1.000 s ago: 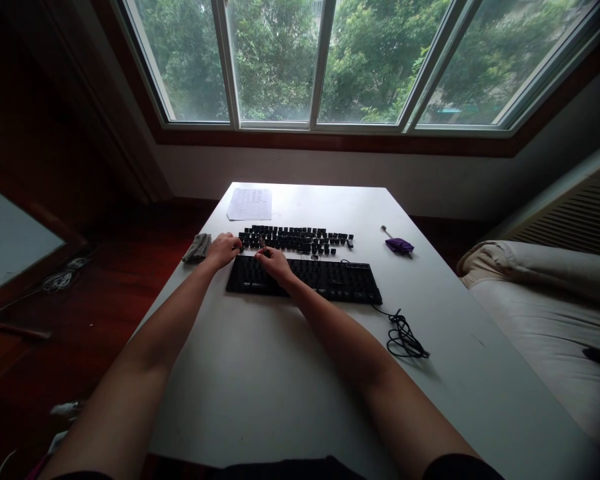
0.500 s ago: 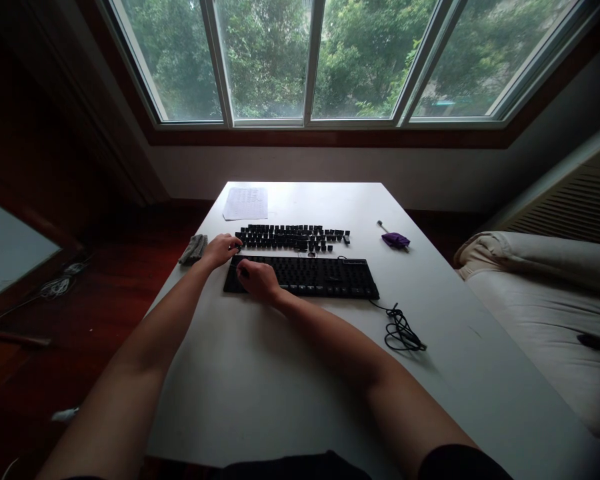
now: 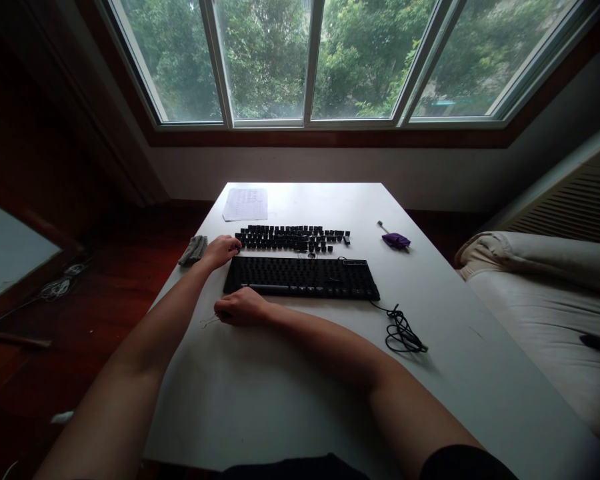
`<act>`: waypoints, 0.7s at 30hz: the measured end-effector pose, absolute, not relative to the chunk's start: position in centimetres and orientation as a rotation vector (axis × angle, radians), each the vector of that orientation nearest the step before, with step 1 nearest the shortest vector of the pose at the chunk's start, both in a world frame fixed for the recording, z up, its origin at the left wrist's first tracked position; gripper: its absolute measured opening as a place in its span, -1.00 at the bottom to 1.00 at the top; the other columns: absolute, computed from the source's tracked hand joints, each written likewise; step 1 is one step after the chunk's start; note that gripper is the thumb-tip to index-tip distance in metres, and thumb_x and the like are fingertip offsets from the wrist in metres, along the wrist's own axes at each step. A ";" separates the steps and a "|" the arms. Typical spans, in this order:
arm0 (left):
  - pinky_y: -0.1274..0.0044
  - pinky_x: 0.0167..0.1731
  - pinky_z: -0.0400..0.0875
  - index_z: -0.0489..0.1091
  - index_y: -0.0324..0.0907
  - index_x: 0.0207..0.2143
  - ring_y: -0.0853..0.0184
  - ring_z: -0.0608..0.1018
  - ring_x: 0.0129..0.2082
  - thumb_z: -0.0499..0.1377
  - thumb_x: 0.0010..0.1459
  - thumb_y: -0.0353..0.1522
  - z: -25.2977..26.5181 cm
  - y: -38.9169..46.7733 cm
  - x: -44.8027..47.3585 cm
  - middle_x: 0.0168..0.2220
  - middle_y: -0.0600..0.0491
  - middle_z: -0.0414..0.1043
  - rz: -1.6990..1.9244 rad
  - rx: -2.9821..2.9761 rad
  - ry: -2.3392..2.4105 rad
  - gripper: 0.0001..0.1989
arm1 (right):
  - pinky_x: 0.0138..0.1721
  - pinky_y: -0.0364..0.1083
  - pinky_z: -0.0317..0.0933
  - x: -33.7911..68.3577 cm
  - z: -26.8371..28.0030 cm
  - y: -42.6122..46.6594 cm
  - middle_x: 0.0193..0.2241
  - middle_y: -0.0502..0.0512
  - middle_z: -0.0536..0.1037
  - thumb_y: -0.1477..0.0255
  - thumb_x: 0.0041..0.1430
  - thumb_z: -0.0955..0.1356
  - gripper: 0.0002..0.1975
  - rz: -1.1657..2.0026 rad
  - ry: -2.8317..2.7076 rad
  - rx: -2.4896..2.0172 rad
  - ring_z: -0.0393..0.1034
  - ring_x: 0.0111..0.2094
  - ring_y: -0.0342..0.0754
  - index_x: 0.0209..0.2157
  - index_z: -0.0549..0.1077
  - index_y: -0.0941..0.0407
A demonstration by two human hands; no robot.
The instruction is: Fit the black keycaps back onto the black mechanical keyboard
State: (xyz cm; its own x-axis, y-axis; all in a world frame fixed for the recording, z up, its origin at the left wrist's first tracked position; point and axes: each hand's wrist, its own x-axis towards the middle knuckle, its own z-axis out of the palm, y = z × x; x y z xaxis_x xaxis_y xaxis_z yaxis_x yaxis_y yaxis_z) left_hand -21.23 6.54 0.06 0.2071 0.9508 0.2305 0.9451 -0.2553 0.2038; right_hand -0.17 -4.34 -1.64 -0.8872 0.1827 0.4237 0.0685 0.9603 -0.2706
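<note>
A black keyboard [image 3: 300, 277] lies across the white table, its keycaps largely off. Behind it stand rows of loose black keycaps [image 3: 280, 235]. My left hand [image 3: 221, 251] is at the left end of those rows, fingertips closed on a small black keycap [image 3: 238, 249]. In front of the keyboard's near left corner, my right hand [image 3: 243, 307] is closed round a wire keycap puller [image 3: 210, 321]. The puller's thin wire prongs stick out to the left over the table; the fingers cover most of its handle.
A grey cloth [image 3: 193, 250] lies by the table's left edge, and a printed sheet [image 3: 246, 204] at the far left. A purple pouch-like item with a brush [image 3: 395, 241] is on the right. The keyboard's coiled cable [image 3: 403, 331] lies near right.
My right hand has come off the keyboard's left part, toward me and slightly left, bringing the puller's wires into view. My left hand has hardly moved.
</note>
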 end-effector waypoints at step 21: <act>0.38 -0.11 0.38 0.47 -0.07 -0.11 0.14 0.52 -0.11 0.18 0.16 -0.33 1.6 5.6 -19.1 -0.12 -0.02 0.52 0.434 2.529 1.922 -0.77 | -0.46 -0.14 -0.06 0.1 -2.0 -3.7 -0.29 -0.02 0.60 0.36 0.25 0.31 -0.87 0.416 -2.665 -0.191 0.38 -0.40 -0.15 -0.22 0.48 0.05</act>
